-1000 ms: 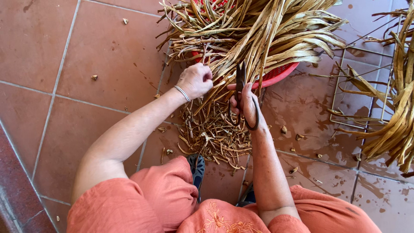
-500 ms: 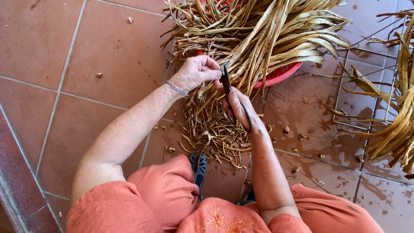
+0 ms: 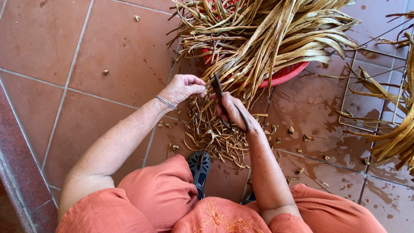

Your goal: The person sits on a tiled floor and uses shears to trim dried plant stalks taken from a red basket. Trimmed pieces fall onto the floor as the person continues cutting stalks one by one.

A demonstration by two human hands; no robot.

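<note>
Two hands work here, with one pair of dark scissors (image 3: 221,97) and one red basket (image 3: 284,74). The left hand (image 3: 183,87), with one silver bracelet (image 3: 166,102) at the wrist, is closed, its fingertips pinching the ends of the dried leaves (image 3: 267,39) that spill out of the basket. The right hand (image 3: 235,111) is closed around the scissors' handles, and the blades point up toward the pinched ends, just beside the left fingers. Whether the blades are apart cannot be told. One heap of cut scraps (image 3: 213,131) lies on the floor under both hands, with loose bits scattered around it. One dark shoe (image 3: 199,167) shows between the knees in orange cloth. A second bunch of dried leaves (image 3: 394,129) rests on one wire rack (image 3: 366,92) at the right.

The floor (image 3: 86,51) is reddish-brown tile with pale joints, wet and glossy on the right and dry on the left.

Half a second ago the left hand was higher, in the leaf ends near the basket rim; it has come down and sits level with the scissors.
</note>
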